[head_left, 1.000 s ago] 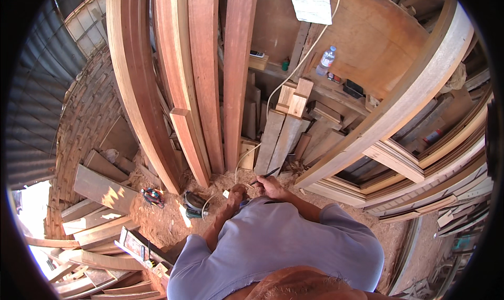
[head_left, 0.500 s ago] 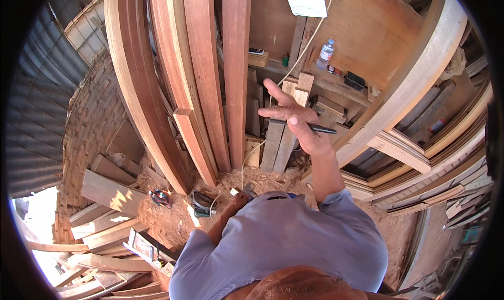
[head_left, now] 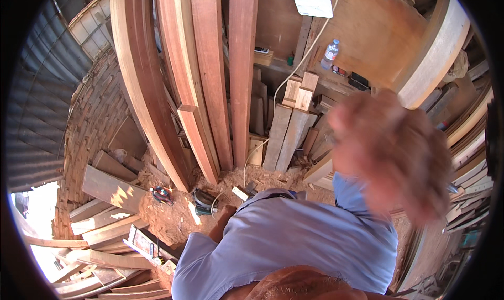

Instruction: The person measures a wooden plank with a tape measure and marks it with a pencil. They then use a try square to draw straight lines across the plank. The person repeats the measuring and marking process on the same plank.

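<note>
My right hand [head_left: 388,153] is raised close to the camera on the right, smeared by motion, so its fingers cannot be made out. A small pointed tip [head_left: 452,188] shows beside its outer edge; whether it belongs to something in the hand is unclear. Low beside my waist is my left hand [head_left: 227,212], largely hidden by my shirt, its fingers not visible. The nearest thing to it is a dark green corded power tool [head_left: 203,201] on the sawdust. A white block [head_left: 240,193] lies just beyond at the end of a pale cord.
Tall reddish planks [head_left: 242,79] lean in front, with a short offcut [head_left: 198,142] against them. Upright grey posts [head_left: 278,137] stand right of these. A water bottle [head_left: 329,54] and a phone [head_left: 261,50] sit on a ledge. Curved timber pieces [head_left: 113,260] pile up at left.
My right hand has swung from the middle, where it held a dark pen with fingers spread, up and right toward the camera. My left hand stays by my waist.
</note>
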The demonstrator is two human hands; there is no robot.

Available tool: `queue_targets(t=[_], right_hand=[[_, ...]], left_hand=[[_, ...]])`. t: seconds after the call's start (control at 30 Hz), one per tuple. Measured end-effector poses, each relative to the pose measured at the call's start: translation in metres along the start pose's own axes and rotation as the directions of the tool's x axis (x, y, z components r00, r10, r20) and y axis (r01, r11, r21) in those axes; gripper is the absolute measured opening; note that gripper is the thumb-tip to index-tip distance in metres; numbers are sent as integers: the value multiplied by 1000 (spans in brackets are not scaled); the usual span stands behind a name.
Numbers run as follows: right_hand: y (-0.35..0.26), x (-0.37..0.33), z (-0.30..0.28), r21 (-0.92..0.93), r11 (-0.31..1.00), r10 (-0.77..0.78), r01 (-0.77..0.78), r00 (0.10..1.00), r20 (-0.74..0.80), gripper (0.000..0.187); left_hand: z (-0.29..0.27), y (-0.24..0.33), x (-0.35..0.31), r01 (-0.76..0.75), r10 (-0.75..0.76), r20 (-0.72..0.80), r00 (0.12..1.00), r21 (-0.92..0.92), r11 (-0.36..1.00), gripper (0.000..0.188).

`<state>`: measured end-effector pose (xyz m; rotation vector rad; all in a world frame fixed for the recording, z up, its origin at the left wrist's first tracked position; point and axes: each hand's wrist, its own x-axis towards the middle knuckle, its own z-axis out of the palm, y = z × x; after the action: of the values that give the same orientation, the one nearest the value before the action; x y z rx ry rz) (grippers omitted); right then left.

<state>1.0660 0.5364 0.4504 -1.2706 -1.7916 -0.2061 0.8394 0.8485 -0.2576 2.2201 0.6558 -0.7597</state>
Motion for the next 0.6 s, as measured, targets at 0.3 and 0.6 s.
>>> queue_targets(t=[0.3, 0.6], right_hand=[[-15, -3, -3, 33, 999, -2, -3, 990, 140, 62], [19, -1, 15, 328, 944, -101, 28, 973, 208, 56]], left_hand=[[-2, 10, -4, 8, -7, 22, 1000, -71, 997, 37], [9, 14, 5, -80, 59, -120, 991, -177, 981, 34]])
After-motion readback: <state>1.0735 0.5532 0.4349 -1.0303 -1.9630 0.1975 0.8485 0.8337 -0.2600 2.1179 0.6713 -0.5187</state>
